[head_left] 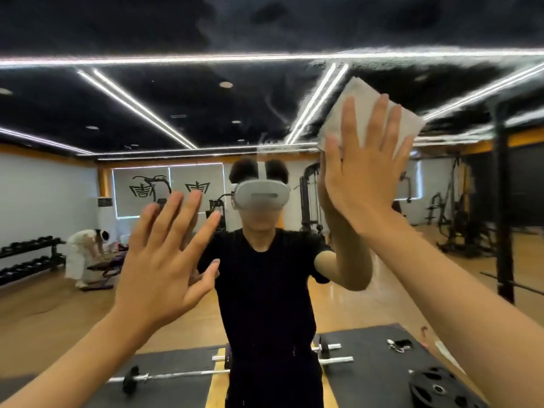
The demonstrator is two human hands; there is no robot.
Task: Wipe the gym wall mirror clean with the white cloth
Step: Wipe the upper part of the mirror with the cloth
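The person stands close in front of the wall mirror, both arms lifted to it. The right hand is high on the right side of the glass. Its fingers are straight and spread apart, and the palm presses the white cloth flat on the mirror. The cloth is folded into a rough square. It lies under the fingers, and its top corner and right edge come out past the fingertips. Nothing is pinched; the hand only pushes.

The left hand is lower, at the left of the middle, also open with all fingers wide. Its thumb tip meets its own reflection, so it seems to rest on the glass, and it holds nothing.

Near the cloth and along the top, the glass shows hazy streaks and a rippled look over the reflected ceiling lights.

In the mirror I see the person in a black T-shirt with a white headset. On the floor behind lie a barbell on a black mat, and a weight plate at the near right. Far at the left there is a dumbbell rack, and beside it another person in white clothes bends down.
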